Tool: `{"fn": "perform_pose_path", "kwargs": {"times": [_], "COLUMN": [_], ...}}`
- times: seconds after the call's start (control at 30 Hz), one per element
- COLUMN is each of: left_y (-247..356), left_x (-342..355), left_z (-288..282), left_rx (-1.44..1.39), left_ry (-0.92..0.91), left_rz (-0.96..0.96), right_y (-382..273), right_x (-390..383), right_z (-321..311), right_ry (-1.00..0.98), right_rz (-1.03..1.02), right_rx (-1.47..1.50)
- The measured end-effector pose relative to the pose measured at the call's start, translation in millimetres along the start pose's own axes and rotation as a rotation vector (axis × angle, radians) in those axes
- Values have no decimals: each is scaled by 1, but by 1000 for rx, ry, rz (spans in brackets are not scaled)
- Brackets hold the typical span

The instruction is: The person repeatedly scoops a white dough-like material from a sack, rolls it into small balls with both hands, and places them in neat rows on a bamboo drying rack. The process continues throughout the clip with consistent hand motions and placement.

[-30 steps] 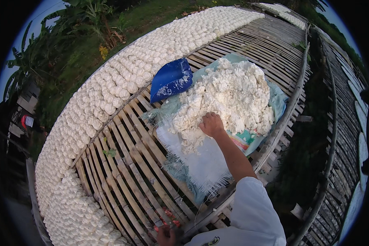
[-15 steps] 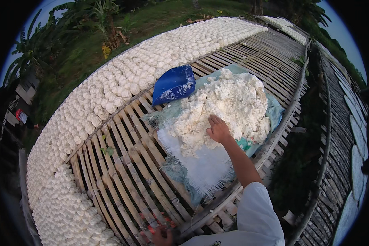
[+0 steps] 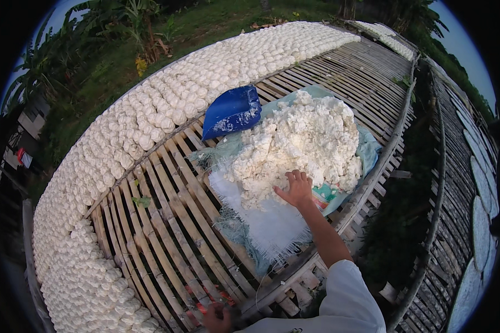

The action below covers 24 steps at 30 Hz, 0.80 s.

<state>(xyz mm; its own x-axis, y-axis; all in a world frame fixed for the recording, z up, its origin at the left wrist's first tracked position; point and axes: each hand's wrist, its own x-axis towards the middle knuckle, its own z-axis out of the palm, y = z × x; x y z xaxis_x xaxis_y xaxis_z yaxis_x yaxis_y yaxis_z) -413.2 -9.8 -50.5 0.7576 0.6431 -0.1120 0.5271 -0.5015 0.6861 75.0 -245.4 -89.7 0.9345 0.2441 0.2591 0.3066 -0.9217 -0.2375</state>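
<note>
A heap of white, crumbly lumps [image 3: 300, 133] lies on pale green and white woven sacks [image 3: 250, 227] with frayed edges. My right hand [image 3: 295, 190] rests at the heap's near edge, fingers spread and bent at the tips, thumb out to the left. At the bottom edge my left hand [image 3: 216, 316] is dim and curled beside the platform's near rail; what it holds, if anything, is unclear. A blue plastic scoop [image 3: 230, 111], dusted white, lies at the heap's upper left.
The slatted bamboo platform [image 3: 158, 213] has a pole edge [image 3: 394, 150] on the right. Rows of white rounded pieces [image 3: 105, 144] curve along its left. Another slatted rack [image 3: 450, 222] with pale round sheets stands beyond a gap at right. Greenery and a shed lie behind.
My right hand has moved down and slightly right along the heap, its fingers now more spread. My left hand stays low at the bottom edge. The whole view has shifted slightly.
</note>
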Motion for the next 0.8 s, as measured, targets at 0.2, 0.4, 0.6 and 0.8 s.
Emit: {"fn": "perform_pose_path", "kwargs": {"times": [0.2, 0.4, 0.6, 0.8], "left_y": [-2, -5, -2, 4], "left_x": [3, 0, 0, -1], "left_z": [-6, -2, -5, -6], "left_rx": [-64, -124, -160, -175], "left_ry": [-49, 48, -2, 5], "left_rz": [-49, 116, 59, 40], "right_y": [-26, 17, 20, -6], "right_x": [-24, 6, -21, -30], "right_z": [31, 12, -16, -3], "right_ry": [-162, 25, -399, -120], "right_rz": [121, 225, 792, 109], "right_rx": [-89, 611, 1938, 702]}}
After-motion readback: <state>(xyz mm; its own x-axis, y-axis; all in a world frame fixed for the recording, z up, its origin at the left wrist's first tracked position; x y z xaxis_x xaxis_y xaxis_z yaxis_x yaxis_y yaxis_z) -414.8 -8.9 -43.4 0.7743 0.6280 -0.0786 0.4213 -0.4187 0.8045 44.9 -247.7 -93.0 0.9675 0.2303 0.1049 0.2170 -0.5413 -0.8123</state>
